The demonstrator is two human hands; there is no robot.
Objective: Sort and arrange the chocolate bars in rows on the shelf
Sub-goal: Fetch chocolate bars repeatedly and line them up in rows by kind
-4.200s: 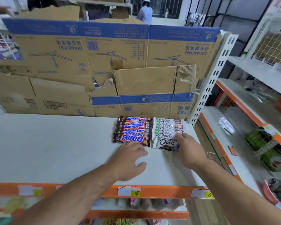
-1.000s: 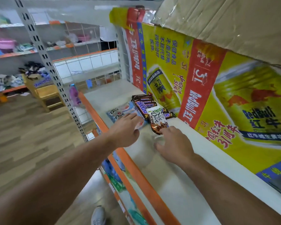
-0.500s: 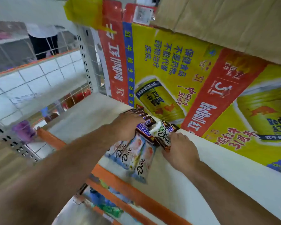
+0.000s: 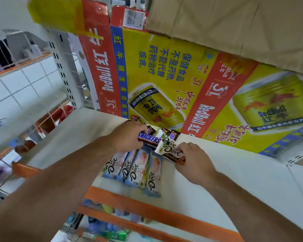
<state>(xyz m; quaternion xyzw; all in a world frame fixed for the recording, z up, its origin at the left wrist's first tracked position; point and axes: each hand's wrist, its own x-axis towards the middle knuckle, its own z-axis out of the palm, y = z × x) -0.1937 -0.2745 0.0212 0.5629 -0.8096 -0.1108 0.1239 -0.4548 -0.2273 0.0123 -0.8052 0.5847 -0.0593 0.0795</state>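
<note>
2 arms reach forward; left hand [image 4: 128, 137] fingers curled, gripping; right hand [image 4: 195, 163] fingers pinching.

Retail shop aisle, apparently a small grocery.
White shelf [image 4: 243, 182] with orange front rail [image 4: 164, 219], slotted steel upright [image 4: 61, 70], Red Bull carton [image 4: 164, 67], wrapped Dove bars [image 4: 135, 170], blurred goods [image 4: 112, 236] below.

Left grip [image 4: 129, 137] around a Snickers bar [image 4: 150, 138], right grip [image 4: 194, 162] on a brown Dove bar [image 4: 171, 151], above the shelf [image 4: 234, 180].

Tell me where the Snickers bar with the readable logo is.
Head view, centre: the Snickers bar is gripped by the left hand, behind the pale Dove row, beside the brown Dove bar the right hand holds.
</note>
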